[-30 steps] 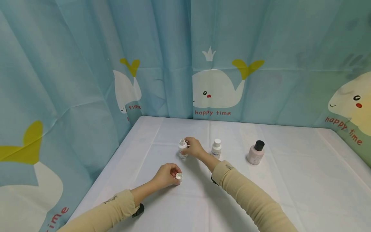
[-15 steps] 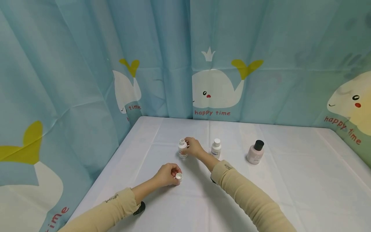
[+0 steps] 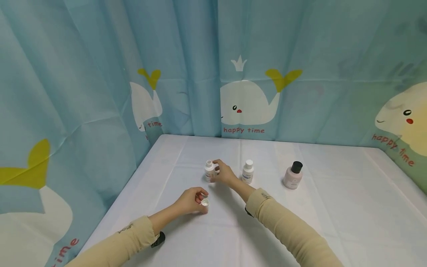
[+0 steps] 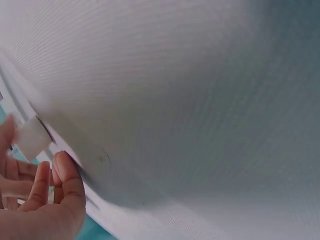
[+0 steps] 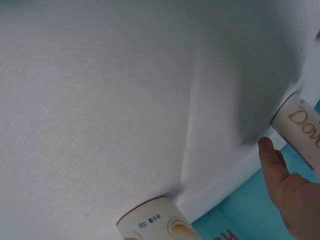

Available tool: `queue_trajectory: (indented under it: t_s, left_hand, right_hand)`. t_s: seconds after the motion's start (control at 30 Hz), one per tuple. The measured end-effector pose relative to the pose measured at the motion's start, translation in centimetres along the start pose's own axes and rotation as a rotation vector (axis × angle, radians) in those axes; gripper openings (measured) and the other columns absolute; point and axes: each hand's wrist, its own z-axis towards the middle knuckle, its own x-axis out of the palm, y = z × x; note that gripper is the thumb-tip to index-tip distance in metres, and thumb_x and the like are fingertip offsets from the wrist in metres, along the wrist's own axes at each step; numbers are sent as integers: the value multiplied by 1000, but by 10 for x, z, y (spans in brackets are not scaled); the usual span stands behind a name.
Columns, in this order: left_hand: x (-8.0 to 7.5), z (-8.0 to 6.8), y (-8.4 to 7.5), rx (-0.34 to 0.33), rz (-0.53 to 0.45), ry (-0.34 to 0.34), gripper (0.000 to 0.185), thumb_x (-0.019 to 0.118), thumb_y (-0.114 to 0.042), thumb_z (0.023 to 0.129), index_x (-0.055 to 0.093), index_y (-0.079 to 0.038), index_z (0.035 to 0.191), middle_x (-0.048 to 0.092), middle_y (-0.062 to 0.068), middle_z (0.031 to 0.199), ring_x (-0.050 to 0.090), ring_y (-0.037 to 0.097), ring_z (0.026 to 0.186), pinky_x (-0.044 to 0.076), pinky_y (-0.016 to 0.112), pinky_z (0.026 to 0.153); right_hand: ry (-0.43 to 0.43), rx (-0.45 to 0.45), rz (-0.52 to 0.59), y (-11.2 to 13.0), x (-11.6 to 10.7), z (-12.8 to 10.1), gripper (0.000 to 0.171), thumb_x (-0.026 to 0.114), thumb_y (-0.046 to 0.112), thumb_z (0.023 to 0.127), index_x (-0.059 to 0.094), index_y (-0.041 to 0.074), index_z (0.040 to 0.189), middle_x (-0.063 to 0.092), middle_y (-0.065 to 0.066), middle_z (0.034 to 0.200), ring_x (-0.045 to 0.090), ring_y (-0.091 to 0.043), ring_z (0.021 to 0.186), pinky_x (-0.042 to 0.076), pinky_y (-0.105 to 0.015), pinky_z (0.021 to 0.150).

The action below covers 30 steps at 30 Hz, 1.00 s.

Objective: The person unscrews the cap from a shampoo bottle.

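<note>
In the head view an uncapped small white bottle [image 3: 209,172] stands upright on the table. My right hand [image 3: 225,174] is beside it on the right, fingers spread around its side. The right wrist view shows the "Dove" bottle [image 5: 302,127] with a gap between it and my thumb [image 5: 268,152]. Nearer to me, a white cap [image 3: 205,203] sits with its hollow side up. My left hand [image 3: 189,202] is next to it with loosened fingers. In the left wrist view the cap [image 4: 33,139] rests on the table between parted fingers [image 4: 67,175].
A capped white bottle [image 3: 247,172] stands to the right of my right hand. Farther right is a pink bottle [image 3: 293,176] with a black cap. A white cloth covers the table [image 3: 333,207]. Blue curtains [image 3: 186,66] hang behind and on the left.
My left fingers have loosened from the cap, which stays on the table. My right fingers have parted from the uncapped bottle, and that hand has shifted slightly away.
</note>
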Motion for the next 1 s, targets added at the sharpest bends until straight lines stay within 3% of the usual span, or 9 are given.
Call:
queue_trajectory:
  t_s: [0.13,0.3,0.5,0.83,1.0]
  left_hand:
    - [-2,-1,0,-13,5,5,43,83,-11,69,63,2,105,57,4,83,50,11,72,42,17,62]
    - [-4,-2,-2,-21,-7,20,48,85,-4,63,63,2,106,57,5,86,52,12,73,44,18,63]
    - [-2,-3,-4,-8,1,21,46,84,-1,64,63,2,104,57,6,87,51,13,74,44,18,63]
    - [-1,-2,-4,11,72,17,42,84,-4,65,65,-1,102,58,5,87,50,13,73,42,18,62]
    - [-2,-3,-7,-3,73,50,51,84,-14,69,60,-1,112,57,4,88,49,12,73,41,20,61]
  right_hand:
    - [-6,-23,-24,0,-3,-3,69,76,2,75,41,-1,134,57,-26,121,60,-39,107,51,-45,91]
    - [-15,-10,-45,1,-8,-9,69,76,2,74,42,-1,134,58,-26,121,60,-38,107,52,-44,91]
    - [-18,0,-65,-3,-14,-19,71,77,1,73,42,-1,134,58,-25,120,60,-37,106,53,-42,87]
    - [60,17,-59,-15,-24,-44,61,76,5,76,47,-1,130,61,-21,117,62,-35,104,53,-41,88]
    - [114,-76,-35,-23,-31,-60,49,73,5,79,52,-6,122,61,-24,113,64,-35,99,55,-39,84]
